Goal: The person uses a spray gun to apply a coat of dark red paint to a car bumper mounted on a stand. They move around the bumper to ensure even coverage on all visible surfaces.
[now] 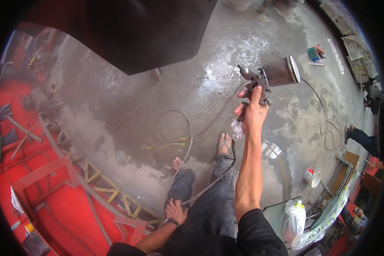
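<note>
Grey metal shows on the spray gun [257, 81], which is raised above the concrete floor [128, 123], right of the floor's middle; the right hand [254, 112] grips its handle, fingers curled round the front; the gun's cup [280, 72] lies tilted sideways, its bright rim turned to the right; white wrapping [237, 129] covers the base of the handle, and a thin hose [192, 137] trails down to the left hand [176, 212] and loops across the floor; that hand rests low by the left leg, its fingers at the hose, though I cannot tell whether they close on it.

Black and broad, a panel [153, 30] overhangs the floor's far left part; red metalwork [64, 213] fills the floor's left edge, with a yellowish lattice frame [102, 183] beside it; near the floor's right edge stand a teal can [315, 53] and, closer to the body, a white tub [314, 178]; a white plastic bag [294, 222] sits by the near right corner.
</note>
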